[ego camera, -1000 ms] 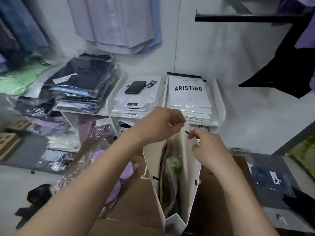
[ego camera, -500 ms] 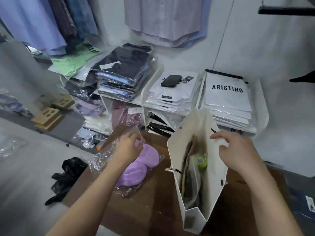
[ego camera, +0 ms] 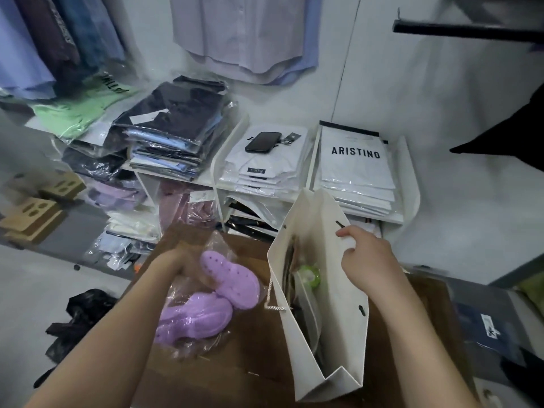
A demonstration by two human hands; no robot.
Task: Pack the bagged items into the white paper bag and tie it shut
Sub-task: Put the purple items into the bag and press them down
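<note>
Shifting left hand (ego camera: 179, 265) from white paper bag (ego camera: 338, 334) to grip clear-bagged lilac foam clogs (ego camera: 206, 307), right hand (ego camera: 368, 260) pinching rim open, ready for packing.

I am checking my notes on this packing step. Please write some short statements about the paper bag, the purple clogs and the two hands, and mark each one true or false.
1. The right hand holds the rim of the white paper bag. True.
2. The bagged purple clogs are inside the white paper bag. False: they lie on the brown cardboard beside it, and the left hand grips their clear plastic.
3. A black phone lies on a stack of white shirts. True.
4. The white paper bag is empty. False: a green item and some dark packets show inside.
5. The white paper bag lies flat. False: it stands upright with its mouth open.
</note>
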